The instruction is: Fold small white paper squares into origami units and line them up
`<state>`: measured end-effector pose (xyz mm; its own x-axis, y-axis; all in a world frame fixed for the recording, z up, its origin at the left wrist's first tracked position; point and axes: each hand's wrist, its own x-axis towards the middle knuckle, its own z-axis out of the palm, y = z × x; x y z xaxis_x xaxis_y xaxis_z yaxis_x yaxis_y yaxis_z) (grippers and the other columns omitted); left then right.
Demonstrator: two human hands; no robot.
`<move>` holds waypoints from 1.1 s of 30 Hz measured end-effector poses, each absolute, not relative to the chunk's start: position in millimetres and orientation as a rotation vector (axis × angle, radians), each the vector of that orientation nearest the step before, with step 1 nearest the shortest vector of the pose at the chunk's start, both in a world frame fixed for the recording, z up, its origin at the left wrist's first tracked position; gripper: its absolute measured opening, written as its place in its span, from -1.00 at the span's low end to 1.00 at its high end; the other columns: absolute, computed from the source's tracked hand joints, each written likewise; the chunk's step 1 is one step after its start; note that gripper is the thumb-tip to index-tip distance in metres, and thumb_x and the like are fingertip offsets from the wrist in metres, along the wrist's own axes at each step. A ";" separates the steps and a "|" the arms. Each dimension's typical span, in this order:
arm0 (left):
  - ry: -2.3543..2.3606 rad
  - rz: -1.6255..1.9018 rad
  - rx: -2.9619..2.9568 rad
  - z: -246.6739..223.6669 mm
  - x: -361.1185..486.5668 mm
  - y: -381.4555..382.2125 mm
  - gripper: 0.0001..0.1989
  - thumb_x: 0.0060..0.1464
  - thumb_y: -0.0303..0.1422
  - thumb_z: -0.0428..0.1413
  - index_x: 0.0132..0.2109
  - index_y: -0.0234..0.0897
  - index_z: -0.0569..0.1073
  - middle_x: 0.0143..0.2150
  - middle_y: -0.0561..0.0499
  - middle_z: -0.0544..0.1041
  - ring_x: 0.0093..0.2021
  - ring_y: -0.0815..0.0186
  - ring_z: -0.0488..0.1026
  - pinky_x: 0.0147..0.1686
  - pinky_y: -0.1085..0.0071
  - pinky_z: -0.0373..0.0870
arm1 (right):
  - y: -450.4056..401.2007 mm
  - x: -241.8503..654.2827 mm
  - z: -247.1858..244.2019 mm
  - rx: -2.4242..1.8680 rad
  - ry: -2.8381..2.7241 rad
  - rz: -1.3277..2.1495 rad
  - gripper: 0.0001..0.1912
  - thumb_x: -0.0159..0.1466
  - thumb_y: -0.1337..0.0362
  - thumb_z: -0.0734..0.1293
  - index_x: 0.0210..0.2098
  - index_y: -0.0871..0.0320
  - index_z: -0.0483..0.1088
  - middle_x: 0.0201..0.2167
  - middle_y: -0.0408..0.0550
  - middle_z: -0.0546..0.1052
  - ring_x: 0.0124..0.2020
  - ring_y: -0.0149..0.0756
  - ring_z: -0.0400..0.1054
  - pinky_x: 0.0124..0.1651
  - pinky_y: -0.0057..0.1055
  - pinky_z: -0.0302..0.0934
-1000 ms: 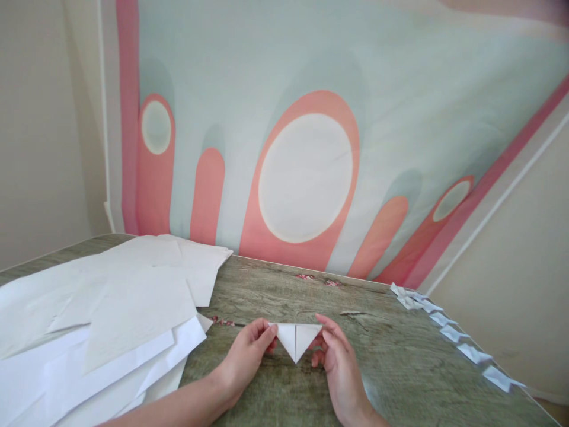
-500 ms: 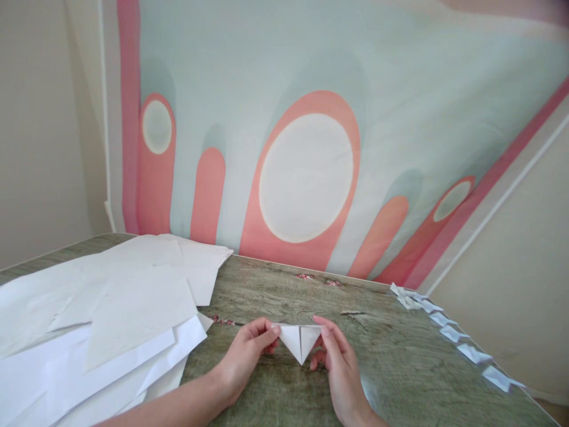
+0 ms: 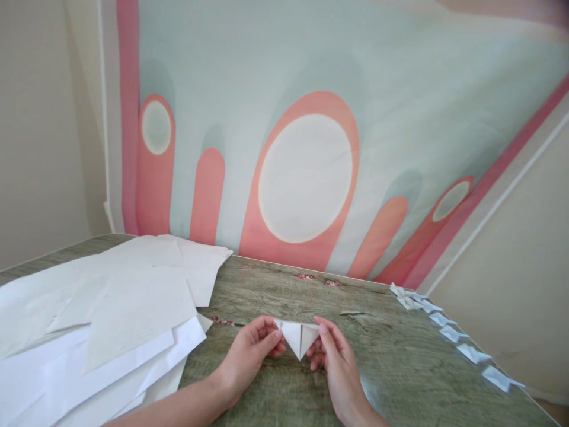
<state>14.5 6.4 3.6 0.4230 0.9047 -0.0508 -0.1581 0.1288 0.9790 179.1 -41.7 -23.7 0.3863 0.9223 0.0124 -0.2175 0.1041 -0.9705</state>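
A small folded paper triangle [image 3: 297, 339], white with a crease down its middle, hangs point downward between my two hands in the head view. My left hand [image 3: 253, 356] pinches its left corner between thumb and fingers. At the opposite corner, my right hand [image 3: 335, 362] grips the paper the same way, its lower fingers curled behind. The triangle is held just above the wood-patterned table [image 3: 249, 284]; whether it touches the surface I cannot tell.
Loose white paper sheets [image 3: 142, 308] lie in an overlapping pile on the left. Several small folded paper pieces [image 3: 473, 354] form a row along the table's right edge. Behind the table hangs a green and coral patterned cloth [image 3: 249, 77].
The paper triangle has tilted slightly and its lower tip has risen a little. My left thumb has shifted slightly inward on its corner. Both hands keep their hold.
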 end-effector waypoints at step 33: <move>0.676 0.797 1.361 -4.0 14.6 6.8 -0.70 -0.08 -0.16 0.20 -0.37 -0.33 0.40 -0.47 0.09 0.41 -0.44 0.38 0.28 -0.40 0.47 0.22 | -37.7 177.9 -29.5 -1.182 -0.840 0.876 -0.33 -0.08 0.11 0.49 -0.01 0.11 0.27 -0.41 -0.17 0.41 -0.42 -0.28 0.35 -0.37 -0.41 0.26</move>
